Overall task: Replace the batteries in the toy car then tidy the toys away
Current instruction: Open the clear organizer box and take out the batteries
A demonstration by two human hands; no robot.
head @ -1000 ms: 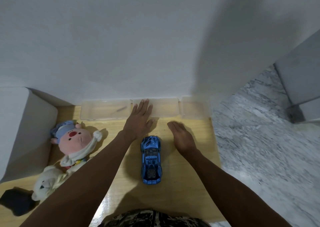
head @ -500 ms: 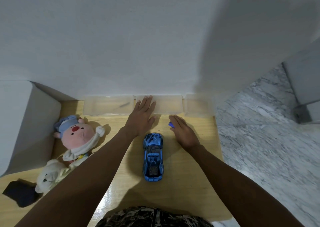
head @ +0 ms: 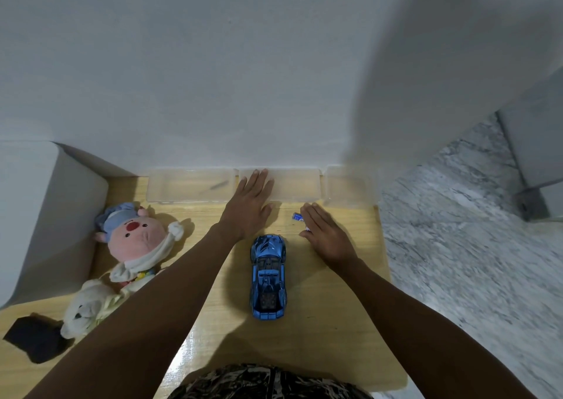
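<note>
A shiny blue toy car (head: pixel 268 276) stands on the wooden table (head: pixel 329 322), nose pointing away from me. My left hand (head: pixel 248 206) lies flat just beyond the car's front left, fingers straight and reaching over the edge of the middle clear tray (head: pixel 304 185). My right hand (head: pixel 327 234) rests flat on the table to the car's right. Small blue-and-white batteries (head: pixel 298 216) peek out from under its fingertips. A pink plush pig (head: pixel 135 237) with a blue cap and a white plush bear (head: pixel 83 310) lie at the left.
Three clear plastic trays line the wall: the left tray (head: pixel 170 185) holds a thin dark object (head: pixel 217 185), the right tray (head: pixel 350 189) sits at the table's corner. A black object (head: pixel 33 339) lies at the front left. A white block (head: pixel 51 215) borders the left, marble floor (head: pixel 472 246) the right.
My right hand slid slightly right and toward me, uncovering more of the batteries at its fingertips. My left hand stayed flat at the tray edge. The view shifted a little.
</note>
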